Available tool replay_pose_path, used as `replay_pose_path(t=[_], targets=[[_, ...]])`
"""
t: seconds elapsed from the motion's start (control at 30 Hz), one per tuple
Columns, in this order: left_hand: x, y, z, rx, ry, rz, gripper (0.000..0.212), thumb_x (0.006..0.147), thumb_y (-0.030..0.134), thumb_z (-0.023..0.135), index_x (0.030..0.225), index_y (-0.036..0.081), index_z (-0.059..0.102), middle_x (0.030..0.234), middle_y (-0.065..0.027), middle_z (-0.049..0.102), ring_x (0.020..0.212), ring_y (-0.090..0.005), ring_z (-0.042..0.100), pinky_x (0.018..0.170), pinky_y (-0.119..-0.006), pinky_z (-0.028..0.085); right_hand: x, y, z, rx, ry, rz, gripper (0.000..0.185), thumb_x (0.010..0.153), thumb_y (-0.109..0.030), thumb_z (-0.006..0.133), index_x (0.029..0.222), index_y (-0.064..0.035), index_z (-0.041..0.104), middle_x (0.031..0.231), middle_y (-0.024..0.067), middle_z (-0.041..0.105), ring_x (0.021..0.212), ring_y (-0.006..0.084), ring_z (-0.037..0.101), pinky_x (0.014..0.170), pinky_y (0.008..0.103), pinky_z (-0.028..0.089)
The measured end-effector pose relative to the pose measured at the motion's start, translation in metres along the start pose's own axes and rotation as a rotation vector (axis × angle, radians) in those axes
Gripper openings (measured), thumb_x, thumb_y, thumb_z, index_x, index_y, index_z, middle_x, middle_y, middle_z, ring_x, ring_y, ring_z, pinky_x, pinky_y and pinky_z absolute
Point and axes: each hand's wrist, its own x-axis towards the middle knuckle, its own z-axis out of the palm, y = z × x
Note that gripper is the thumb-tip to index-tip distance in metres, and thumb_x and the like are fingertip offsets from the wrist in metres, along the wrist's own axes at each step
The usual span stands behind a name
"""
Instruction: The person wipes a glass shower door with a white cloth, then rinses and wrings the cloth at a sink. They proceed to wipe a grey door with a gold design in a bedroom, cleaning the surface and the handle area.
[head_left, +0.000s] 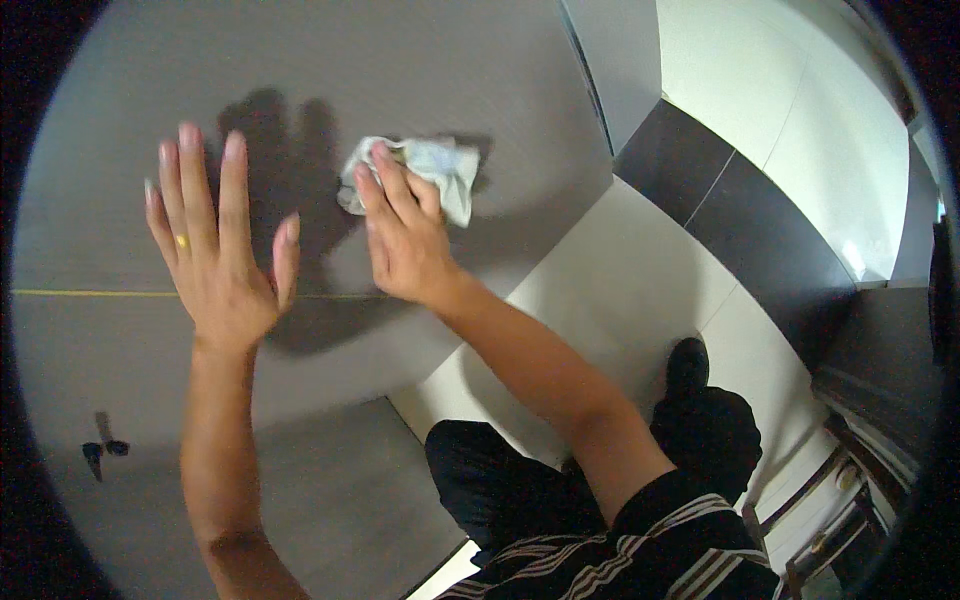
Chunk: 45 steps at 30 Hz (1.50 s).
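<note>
A crumpled white cloth (455, 172) with faint bluish and brownish patches lies against a grey-brown panel (465, 60). My right hand (409, 232) presses it there, fingertips on top of the fabric. To the left, my left hand (225, 232) is held flat with its fingers apart and nothing in it. A yellow ring (181, 241) sits on one of its fingers. The hand casts a shadow on the panel just to its right; whether the palm touches the surface cannot be told. Below both hands, a thin yellow line (97, 293) runs across the panel.
At lower left a small dark fitting (105, 450), possibly a key or knob, juts from the grey surface. Pale floor tiles (615, 262) and a dark tiled strip (720, 195) lie right. Dark-framed furniture (847, 480) stands lower right. My shoe (688, 367) rests on the tiles.
</note>
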Motion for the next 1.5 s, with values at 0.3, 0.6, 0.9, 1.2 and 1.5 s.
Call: replay_pose_path(t=[0.3,0.6,0.9,1.2,1.5], targets=[[0.058,0.008,0.024,0.200,-0.049,0.011,0.067,0.098,0.039,0.059,0.157,0.014,0.038,0.163,-0.0175,0.031,0.150,-0.0384,0.029,0.121,-0.051,0.024,0.000,0.205,-0.053,-0.278,0.696,0.711,0.054,0.102,-0.018,0.049,0.150,0.0064,0.040,0.160,0.0262,0.033,0.148,0.0396,0.032,0.122,0.0490,0.020],[0.056,0.009,0.037,0.269,-0.007,0.073,0.061,0.099,0.043,0.057,0.152,0.014,0.047,0.160,-0.0176,0.038,0.146,-0.0400,0.036,0.119,-0.051,0.028,-0.009,0.085,-0.034,-0.045,0.315,0.240,0.050,0.102,-0.008,0.040,0.149,0.0094,0.040,0.158,0.0310,0.032,0.150,0.0407,0.029,0.121,0.0478,0.019],[0.050,0.043,0.062,0.244,-0.178,0.134,0.062,0.100,0.046,0.051,0.152,0.012,0.048,0.159,-0.0193,0.039,0.149,-0.0410,0.032,0.121,-0.053,0.020,-0.069,0.288,-0.067,-0.205,0.830,0.983,0.049,0.096,-0.005,0.046,0.144,0.0003,0.051,0.154,0.0253,0.043,0.142,0.0424,0.041,0.118,0.0481,0.026],[0.045,0.042,0.064,0.267,-0.110,0.132,0.063,0.103,0.050,0.048,0.149,0.008,0.050,0.156,-0.0226,0.043,0.145,-0.0424,0.037,0.120,-0.052,0.022,-0.143,0.392,-0.102,0.532,0.923,1.355,0.034,0.100,-0.032,0.051,0.122,-0.0070,0.062,0.121,0.0100,0.062,0.108,0.0230,0.056,0.098,0.0374,0.043],[0.055,0.042,0.068,0.290,-0.107,0.139,0.063,0.102,0.051,0.046,0.150,0.009,0.049,0.156,-0.0229,0.042,0.145,-0.0431,0.036,0.120,-0.052,0.021,-0.249,0.183,0.063,0.970,1.217,1.663,0.044,0.106,-0.033,0.039,0.137,-0.0059,0.054,0.139,0.0095,0.056,0.126,0.0264,0.051,0.109,0.0428,0.039]])
